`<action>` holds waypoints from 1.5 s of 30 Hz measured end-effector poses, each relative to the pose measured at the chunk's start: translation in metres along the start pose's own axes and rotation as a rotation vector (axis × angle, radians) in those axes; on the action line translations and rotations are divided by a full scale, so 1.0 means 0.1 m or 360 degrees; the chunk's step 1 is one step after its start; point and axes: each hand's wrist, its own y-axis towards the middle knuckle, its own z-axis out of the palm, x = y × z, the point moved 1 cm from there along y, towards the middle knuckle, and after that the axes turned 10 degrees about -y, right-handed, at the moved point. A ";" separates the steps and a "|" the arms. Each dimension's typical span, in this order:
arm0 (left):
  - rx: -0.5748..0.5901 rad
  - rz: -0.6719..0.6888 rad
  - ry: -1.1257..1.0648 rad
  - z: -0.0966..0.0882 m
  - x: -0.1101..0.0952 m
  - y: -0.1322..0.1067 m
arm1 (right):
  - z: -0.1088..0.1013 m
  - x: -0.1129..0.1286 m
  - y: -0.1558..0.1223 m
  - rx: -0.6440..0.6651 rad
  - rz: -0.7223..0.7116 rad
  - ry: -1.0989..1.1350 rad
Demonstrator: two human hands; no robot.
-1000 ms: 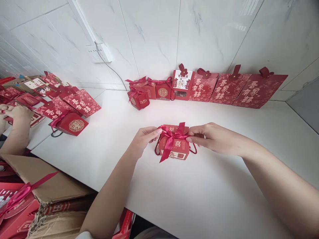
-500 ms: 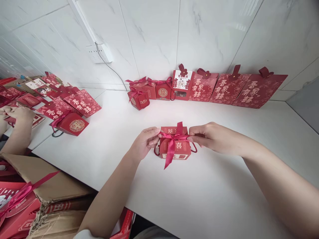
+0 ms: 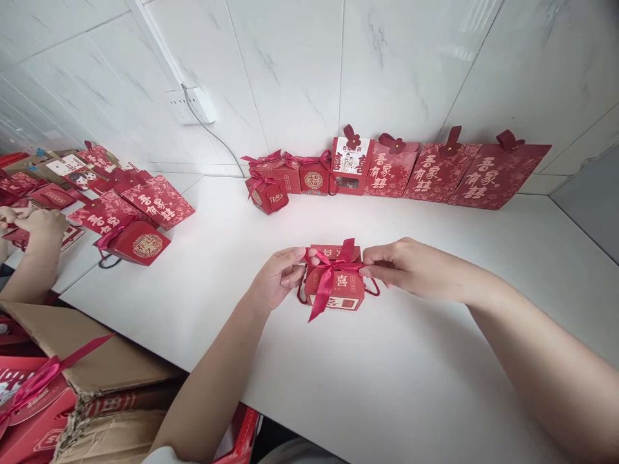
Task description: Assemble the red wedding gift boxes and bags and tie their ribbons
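A small red gift box (image 3: 338, 283) with pale lettering sits on the white table in front of me. Crossing its top is a shiny crimson ribbon (image 3: 327, 290), knotted in a bow with one tail hanging over the front. My left hand (image 3: 280, 274) pinches the ribbon's left loop between thumb and fingers. On the other side, my right hand (image 3: 401, 267) grips the right loop, fingers closed. Twisted red cord handles (image 3: 372, 287) stick out at both sides of the box.
Along the tiled wall stand small ribboned boxes (image 3: 316, 177) and several red gift bags (image 3: 435, 171). More red bags (image 3: 157, 200) and a ribboned box (image 3: 145, 241) lie at left, near another person's hands (image 3: 41, 222). An open cardboard carton (image 3: 97, 348) stands at the lower left.
Both hands keep hold of the ribbon loops. The left fingers have shifted slightly around their loop, and the box has turned a little, its front tail swinging left.
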 end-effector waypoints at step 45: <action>-0.0002 0.0575 0.0626 0.04 -0.10 -0.03 | 0.04 0.00 0.03 -0.0037 -0.0044 -0.0024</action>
